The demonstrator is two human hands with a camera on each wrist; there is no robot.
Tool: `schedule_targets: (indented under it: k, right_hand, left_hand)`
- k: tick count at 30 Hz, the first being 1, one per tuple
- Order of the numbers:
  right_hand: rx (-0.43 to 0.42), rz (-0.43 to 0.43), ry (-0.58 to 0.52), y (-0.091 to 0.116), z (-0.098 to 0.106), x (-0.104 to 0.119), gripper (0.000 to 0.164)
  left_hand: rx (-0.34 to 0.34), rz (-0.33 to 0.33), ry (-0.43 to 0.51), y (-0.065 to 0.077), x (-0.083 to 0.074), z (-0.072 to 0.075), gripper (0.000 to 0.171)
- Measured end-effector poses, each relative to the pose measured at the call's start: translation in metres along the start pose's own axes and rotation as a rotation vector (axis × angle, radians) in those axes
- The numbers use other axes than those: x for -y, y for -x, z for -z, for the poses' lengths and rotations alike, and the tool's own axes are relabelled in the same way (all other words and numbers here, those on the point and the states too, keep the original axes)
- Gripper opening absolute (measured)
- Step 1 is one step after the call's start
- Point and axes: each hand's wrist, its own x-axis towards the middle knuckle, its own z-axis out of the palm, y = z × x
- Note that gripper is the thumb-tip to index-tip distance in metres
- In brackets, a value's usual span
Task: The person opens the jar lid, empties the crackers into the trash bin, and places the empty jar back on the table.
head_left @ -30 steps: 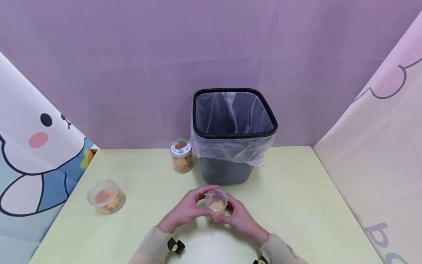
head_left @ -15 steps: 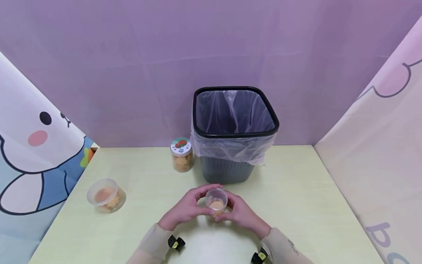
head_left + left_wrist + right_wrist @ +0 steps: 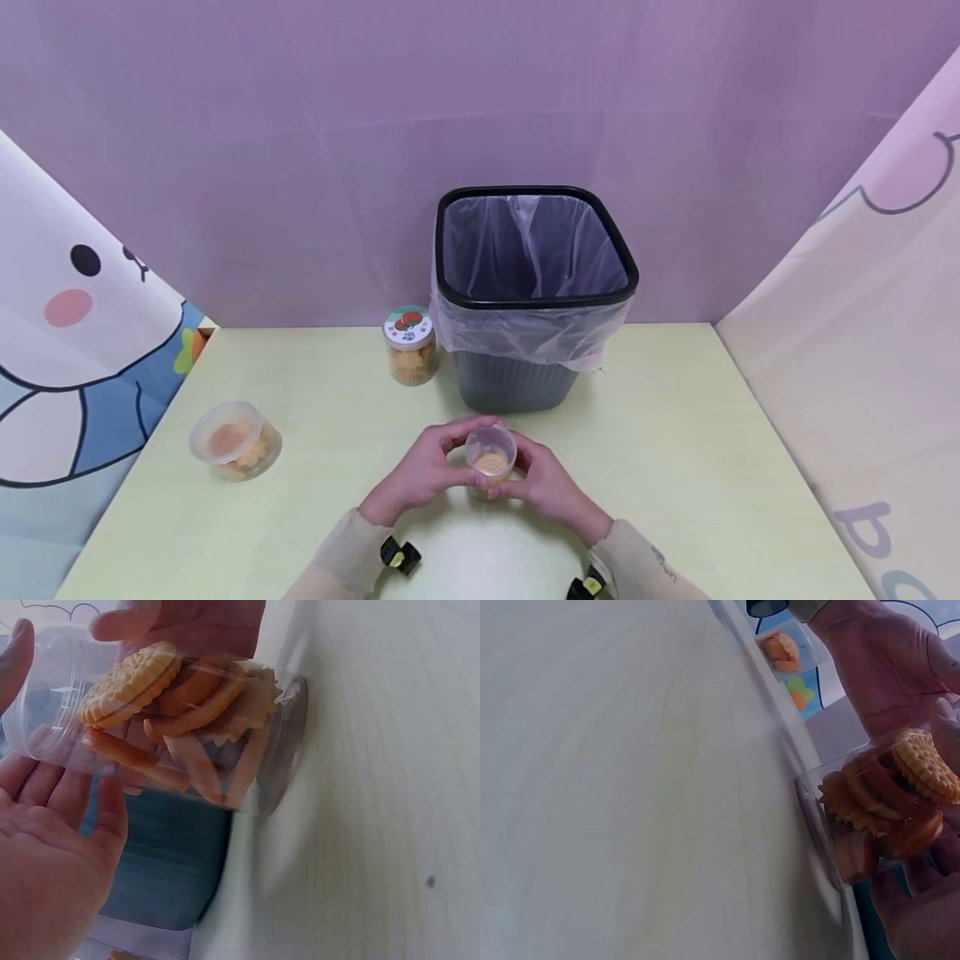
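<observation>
A clear plastic jar [image 3: 491, 460] without a lid stands upright at the front middle of the table, round biscuits [image 3: 131, 686] stacked inside it. My left hand [image 3: 429, 468] grips its left side, thumb in front and fingers behind. From the right, my right hand [image 3: 553, 490] holds the same jar, with its thumb low on the front. In the left wrist view the jar's base [image 3: 289, 750] is at the table surface; whether it touches cannot be made out. Both hands also show around the biscuits [image 3: 881, 799] in the right wrist view.
Behind the hands stands a grey bin [image 3: 517, 383] with a black rim and a clear liner. A lidded biscuit jar [image 3: 411, 350] is beside it on the left. Farther left sits another clear tub [image 3: 238, 442] with biscuits. Printed cloths border the pale table [image 3: 675, 467].
The head view has shifted slightly, so the bin and jars behind appear a little higher. Both hands stay on the jar with hardly any movement.
</observation>
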Motion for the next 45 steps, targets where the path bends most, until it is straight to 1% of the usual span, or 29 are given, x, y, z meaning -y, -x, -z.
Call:
schedule_targets:
  k: [9,15,21,25,29,34,37,42,45]
  right_hand:
    - [-0.012,0.032,0.022,-0.001,-0.001,0.001,0.064]
    - [-0.009,0.015,0.001,-0.001,-0.001,0.004,0.064]
    - [-0.018,0.005,-0.001,0.0,-0.002,0.002,0.065]
    - [-0.021,0.013,0.007,0.001,-0.002,0.001,0.064]
    - [-0.025,0.031,0.022,0.002,-0.003,0.0,0.065]
    - [-0.036,0.011,0.029,0.002,-0.004,0.001,0.065]
    - [-0.037,-0.007,0.023,0.002,-0.004,0.003,0.064]
    - [-0.028,-0.006,0.017,0.002,-0.004,0.004,0.064]
    - [-0.024,-0.003,0.017,0.002,-0.004,0.004,0.064]
  left_hand:
    - [-0.022,0.008,-0.013,0.0,-0.003,0.0,0.07]
    - [-0.032,0.022,-0.016,-0.001,-0.004,-0.001,0.07]
    - [-0.047,0.055,-0.022,0.001,-0.006,-0.003,0.069]
    - [-0.059,0.056,-0.027,0.003,-0.006,-0.004,0.069]
    - [-0.09,0.059,-0.006,0.006,-0.004,-0.007,0.068]
    - [-0.139,0.056,0.026,0.009,-0.003,-0.013,0.07]
    - [-0.169,0.051,0.03,0.011,-0.003,-0.017,0.07]
    - [-0.216,0.029,0.029,0.013,-0.004,-0.023,0.069]
    - [-0.231,0.029,0.037,0.014,-0.007,-0.026,0.07]
